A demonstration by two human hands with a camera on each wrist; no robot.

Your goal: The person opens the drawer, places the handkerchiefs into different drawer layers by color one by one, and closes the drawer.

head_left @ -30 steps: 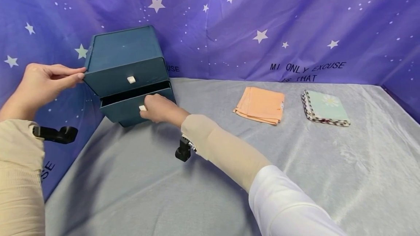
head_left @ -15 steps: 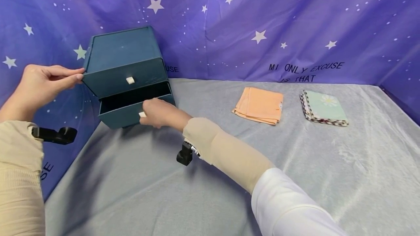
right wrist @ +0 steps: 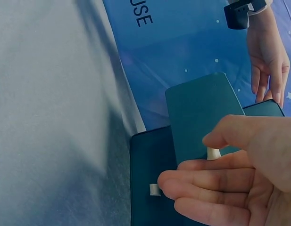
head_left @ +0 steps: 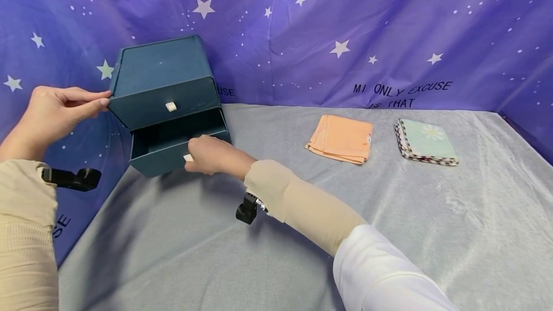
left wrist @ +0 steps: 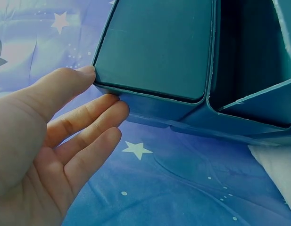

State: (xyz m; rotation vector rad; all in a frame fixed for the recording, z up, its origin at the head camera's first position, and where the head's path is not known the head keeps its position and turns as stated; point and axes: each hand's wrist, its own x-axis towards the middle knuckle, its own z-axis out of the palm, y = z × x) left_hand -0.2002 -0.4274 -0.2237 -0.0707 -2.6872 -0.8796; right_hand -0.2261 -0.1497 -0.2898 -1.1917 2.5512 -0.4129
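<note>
A dark blue drawer cabinet [head_left: 162,64] stands at the back left, with its middle drawer [head_left: 162,158] pulled out and showing a dark inside. My right hand [head_left: 213,156] pinches the white pull tab [head_left: 188,158] of that drawer between thumb and index finger. In the right wrist view, a lower drawer front with its own white tab [right wrist: 154,189] lies beneath; the head view hides it. My left hand [head_left: 60,112] holds the cabinet's upper left front corner, thumb [left wrist: 81,75] at the front edge and fingertips against the side. The upper drawer [head_left: 166,102] is closed.
A folded orange cloth [head_left: 341,139] lies on the grey table cover [head_left: 276,272] right of the cabinet. Farther right is a folded mint green cloth [head_left: 427,140] with a flower and a checked edge. A purple star-printed curtain [head_left: 302,37] hangs behind and at the left.
My right hand has drawn the middle drawer farther out toward me, so more of its inside shows. The left hand has stayed at the cabinet corner.
</note>
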